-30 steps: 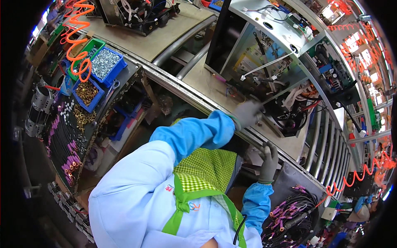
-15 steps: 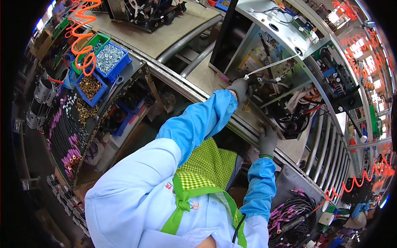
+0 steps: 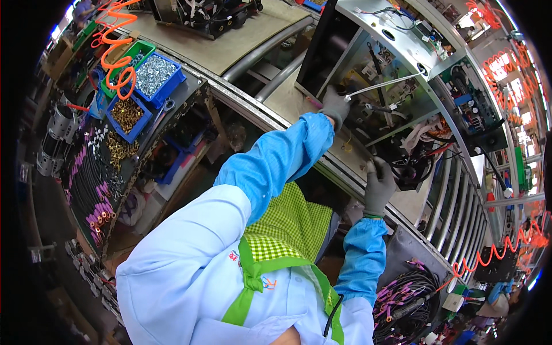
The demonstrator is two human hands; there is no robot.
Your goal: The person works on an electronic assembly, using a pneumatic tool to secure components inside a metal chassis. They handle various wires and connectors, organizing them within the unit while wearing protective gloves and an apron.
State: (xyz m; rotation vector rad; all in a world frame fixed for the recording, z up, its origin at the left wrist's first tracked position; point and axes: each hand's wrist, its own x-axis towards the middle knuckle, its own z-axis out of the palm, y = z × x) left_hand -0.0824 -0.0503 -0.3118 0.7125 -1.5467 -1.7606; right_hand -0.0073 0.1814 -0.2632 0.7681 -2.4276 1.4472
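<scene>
A metal equipment housing stands open on the bench, with circuit boards, wires and cables inside. My left hand, in a grey glove, reaches to its near left corner; the back of the hand hides most of the fingers. Beside it is the end of a white cable that runs to a hole in the housing's metal panel. A small pink piece lies by the fingers. My right hand, also gloved, is raised at the housing's lower front edge, finger and thumb apart, near a bundle of black cables.
At left, blue bins hold silver screws and brass fasteners, beside black cables with pink ends. A metal roller conveyor extends to the right. More pink-ended cables lie coiled at lower right. An orange coiled hose hangs at upper left.
My right hand has come off the housing's lower edge, and its fingers have lifted and parted. My left hand has shifted slightly up, staying at the same corner.
</scene>
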